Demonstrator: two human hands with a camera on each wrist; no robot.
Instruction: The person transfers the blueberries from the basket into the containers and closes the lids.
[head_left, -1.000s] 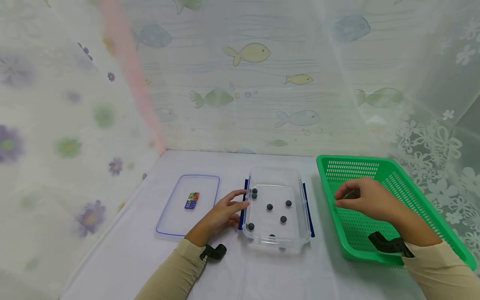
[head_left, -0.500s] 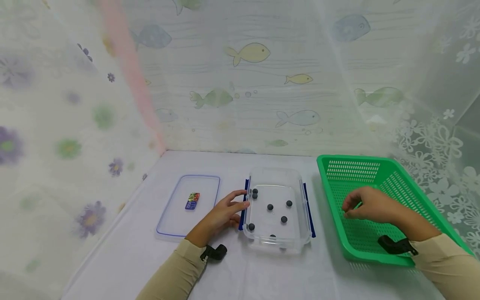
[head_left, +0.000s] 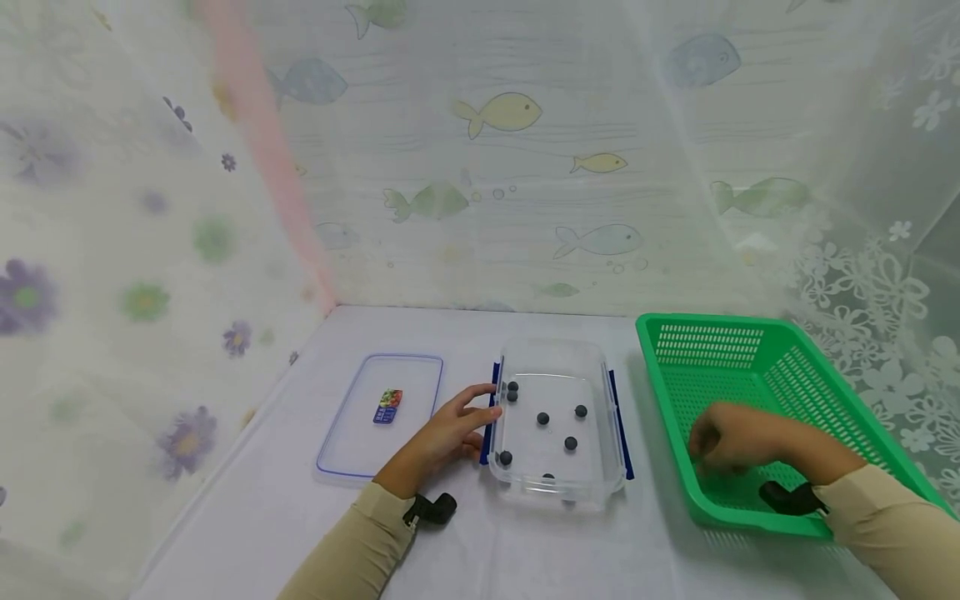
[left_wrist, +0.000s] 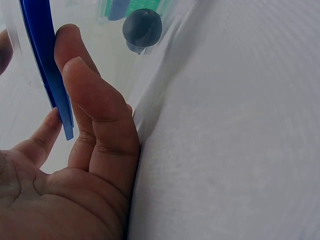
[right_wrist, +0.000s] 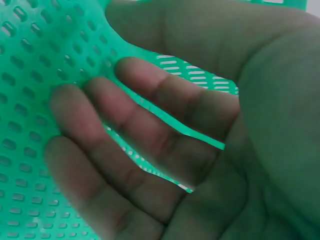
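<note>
A clear plastic food container (head_left: 577,487) stands at the middle of the table with blue side latches. Several dark, round balls (head_left: 571,444) that look like blueberries lie spread over its floor. My left hand (head_left: 442,433) holds the container's left side; in the left wrist view the blue latch flap (left_wrist: 42,50) lies between thumb and fingers. My right hand (head_left: 738,437) is down inside the green basket (head_left: 708,343). In the right wrist view its fingers (right_wrist: 137,117) are loosely bent, apart from the thumb, near the perforated wall, with nothing visible between them.
Left of the container, a clear lid (head_left: 356,437) with a blue edge lies flat, bearing a fruit-picture label (head_left: 387,407). White cloth (head_left: 517,554) covers the table. Patterned curtains (head_left: 517,208) rise behind and at both sides.
My right hand has gone from above the basket's left side down into it and slightly right, its thumb and fingers no longer held up pinched. My left hand stays on the container.
</note>
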